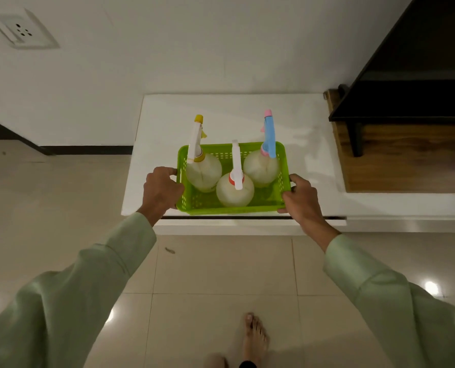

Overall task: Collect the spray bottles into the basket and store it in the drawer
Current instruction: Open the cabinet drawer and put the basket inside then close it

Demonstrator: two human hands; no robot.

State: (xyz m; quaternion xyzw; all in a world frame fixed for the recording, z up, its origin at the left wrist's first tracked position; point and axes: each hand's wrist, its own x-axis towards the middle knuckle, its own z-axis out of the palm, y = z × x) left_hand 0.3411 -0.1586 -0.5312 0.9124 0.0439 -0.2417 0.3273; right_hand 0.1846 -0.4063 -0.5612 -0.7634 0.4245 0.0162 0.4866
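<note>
White cabinet top point(247, 112) carries a green basket point(208, 200) at its near edge, long axis left to right, three spray bottles point(234, 189) upright inside. Left hand point(162, 189) and right hand point(302, 197) clamp its short ends, equally near. Below the near edge a dark gap suggests the drawer point(247, 225), apparently shut, blocking storage.

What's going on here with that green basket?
A person grips a green basket by its two short sides, the left hand on one and the right hand on the other. Three spray bottles already stand upright inside: one with a yellow top, one with a white trigger, one with a blue one. The basket sits at the front of a white cabinet top.
</note>
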